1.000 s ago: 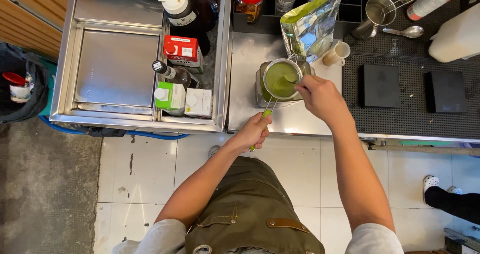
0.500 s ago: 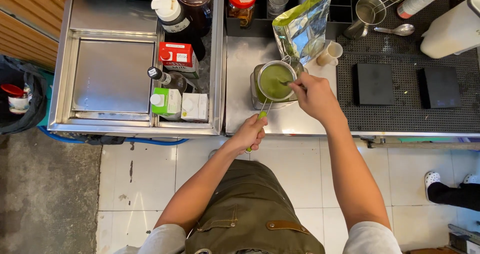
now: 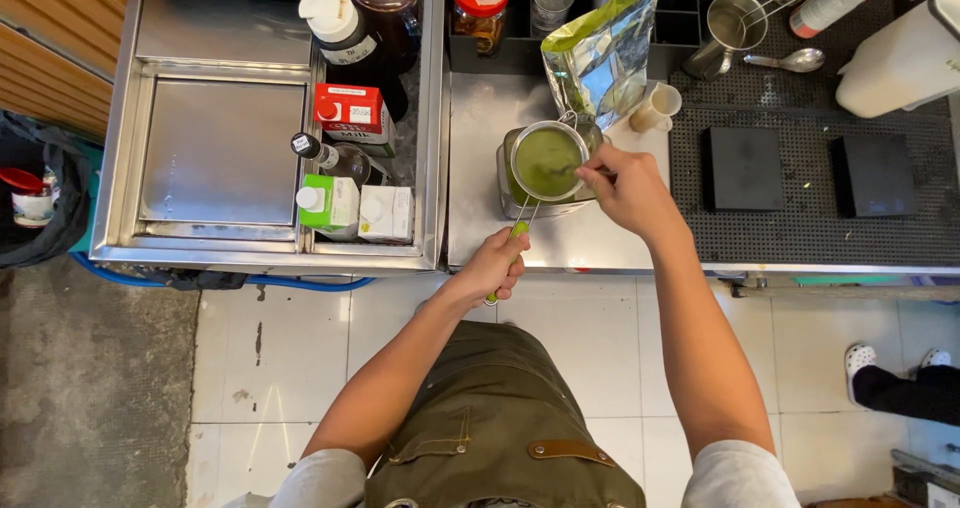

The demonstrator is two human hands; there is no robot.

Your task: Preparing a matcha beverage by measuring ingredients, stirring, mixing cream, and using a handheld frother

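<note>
My left hand (image 3: 497,263) grips the green handle of a small metal strainer (image 3: 547,163) filled with green powder. The strainer rests over a metal cup (image 3: 515,196) on the steel counter. My right hand (image 3: 620,183) pinches a thin spoon whose tip dips into the powder. An open foil pouch (image 3: 602,56) stands upright just behind the strainer, its green lining showing.
A steel sink unit (image 3: 222,148) lies to the left, with cartons (image 3: 355,118) and bottles beside it. A small white cup (image 3: 658,108), two black scales (image 3: 745,168), a metal pitcher (image 3: 733,23), a spoon and a white jug (image 3: 900,58) sit to the right. Another person's feet (image 3: 890,378) show at lower right.
My view has shifted slightly. Both hands stay at the strainer, and my right hand keeps working the spoon in the green powder with small movements.
</note>
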